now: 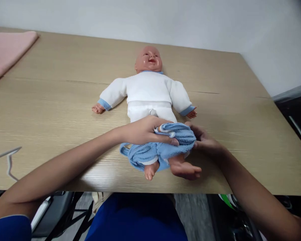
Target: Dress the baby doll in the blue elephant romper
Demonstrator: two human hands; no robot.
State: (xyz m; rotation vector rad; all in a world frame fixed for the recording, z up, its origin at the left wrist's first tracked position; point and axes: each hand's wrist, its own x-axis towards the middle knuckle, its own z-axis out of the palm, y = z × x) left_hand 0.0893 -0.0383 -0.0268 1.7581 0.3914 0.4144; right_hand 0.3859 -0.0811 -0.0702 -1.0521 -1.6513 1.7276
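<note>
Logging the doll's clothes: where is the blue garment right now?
In the head view, low centre: the blue garment is bunched around the doll's legs near the table's front edge, between the left hand and right hand.

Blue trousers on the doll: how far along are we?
Done: the white top sits on the doll, cuffs at the wrists. In hand: left hand and right hand grip the blue trousers, bunched around the knees, feet poking out. Left: the trousers are neither up at the waist nor clear of the feet; which way they go I cannot tell.
</note>
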